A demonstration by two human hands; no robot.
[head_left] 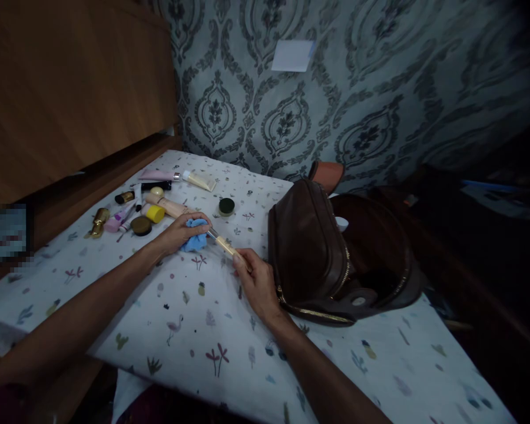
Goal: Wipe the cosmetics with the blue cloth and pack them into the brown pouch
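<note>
The left hand [181,232] presses a small crumpled blue cloth [194,235] around the metal end of a thin makeup brush with a pale wooden handle [224,243]; its fingers are closed on the cloth. The right hand [258,282] holds the other end of the handle, its grip pinching it between thumb and fingers. The brush lies low over the table with a white cloth printed with small plants and flamingos [203,330]. Just right of the right hand stands an open dark brown leather bag with a gold zipper [318,247]. Behind the left hand is a small round dark green jar [227,206], and further left a yellow round cap [155,213] lies among several tubes and bottles.
</note>
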